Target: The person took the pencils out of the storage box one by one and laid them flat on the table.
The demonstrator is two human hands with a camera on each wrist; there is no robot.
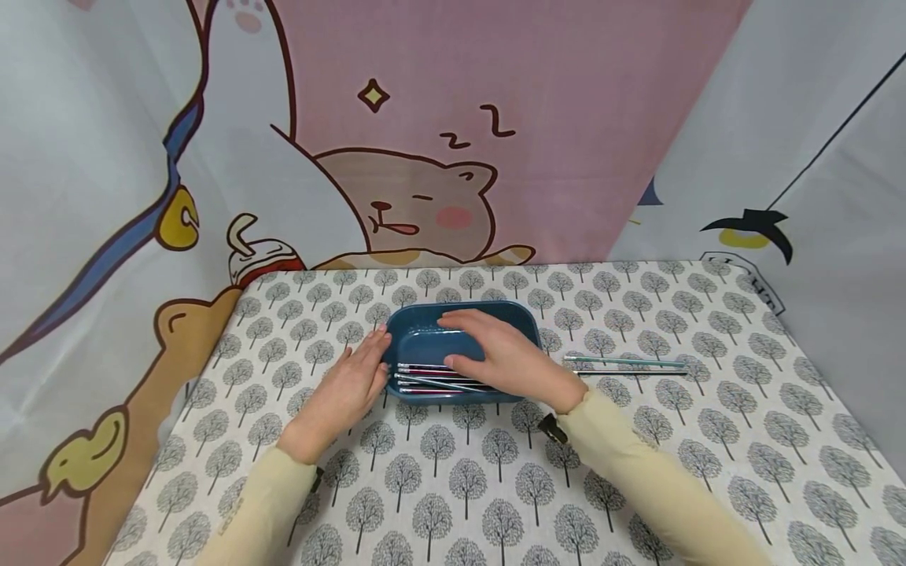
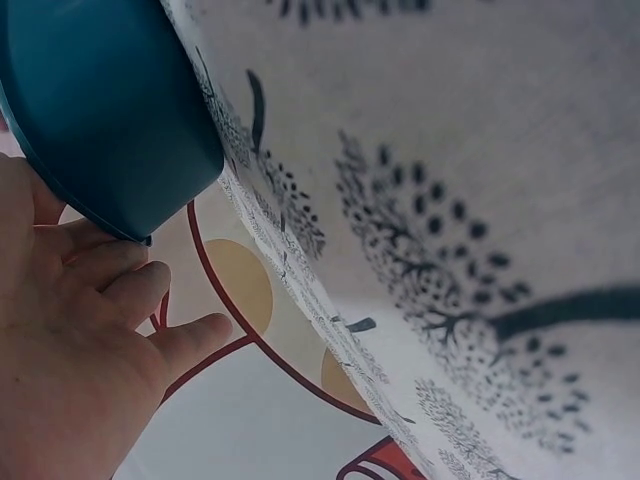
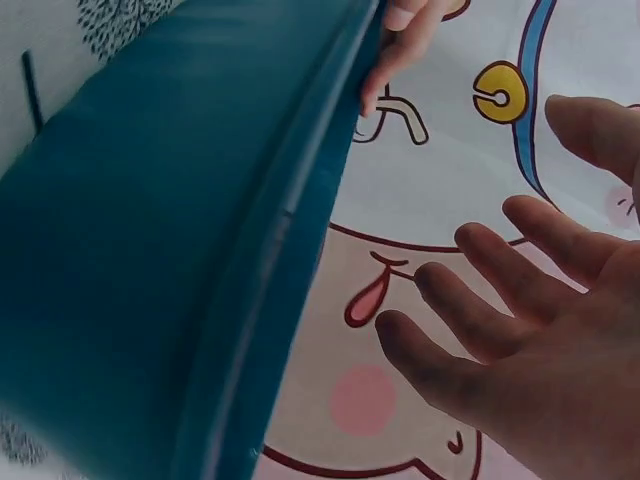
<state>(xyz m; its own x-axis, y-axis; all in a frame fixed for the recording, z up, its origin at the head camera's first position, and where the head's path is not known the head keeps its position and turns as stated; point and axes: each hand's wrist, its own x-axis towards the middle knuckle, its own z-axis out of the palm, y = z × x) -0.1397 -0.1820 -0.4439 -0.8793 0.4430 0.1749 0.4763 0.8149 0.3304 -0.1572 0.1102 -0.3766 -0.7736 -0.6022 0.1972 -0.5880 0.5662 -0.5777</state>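
Beyond the table, at 12 o'clock, I see a cartoon-printed backdrop (image 1: pixel 566 118) with a sleeping bear (image 1: pixel 418 196) on it. Below spreads a tablecloth (image 1: pixel 743 440) patterned with grey trees. Across it come 2 cream sleeves (image 1: pixel 658 479), from about 5 and 7 o'clock.

In the middle of the cloth sits a blue tray (image 1: pixel 520 313), flat on its base. The left hand (image 1: pixel 340 397) is at its 9 o'clock end, holding the rim lightly, thumb at the inner side and fingers bent against the outside. The right hand (image 1: pixel 502 358) is over the tray's 3 o'clock half, loosely spread with a wide gap between thumb and fingers, gripping nothing.

Several pencils (image 1: pixel 432 384) lie side by side in the tray, along its 6 o'clock wall, eraser ends towards 9 o'clock; the right hand hides their other ends. Outside, at 3 o'clock, 2 more rest on the cloth: a teal pencil (image 1: pixel 626 362) and, just nearer me, a dark pencil (image 1: pixel 637 373).
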